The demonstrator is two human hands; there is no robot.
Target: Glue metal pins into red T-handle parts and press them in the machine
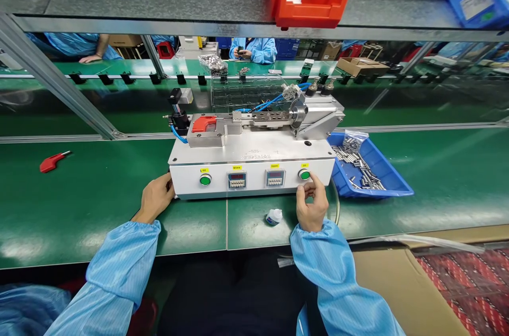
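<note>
A white bench-top machine (254, 151) stands before me, with two green buttons and two small counters on its front. My left hand (156, 197) touches the machine's left end, fingers stretched forward and their tips partly hidden. At the right green button (304, 174), my right hand (313, 203) has its index finger raised against the rim; the other fingers are loosely bent, with no object visible in them. On top, a red pistol-shaped handle (203, 124) lies in the metal fixture (205, 139), in line with a metal shaft and clamp (298, 116).
A blue bin (392, 179) of metal tubes adjoins the machine's right side. Another red handle with a metal tip (53, 161) lies far left. A small white-topped container (274, 217) sits in front. An overhead shelf carries a red bin (314, 15). Co-workers are across the bench.
</note>
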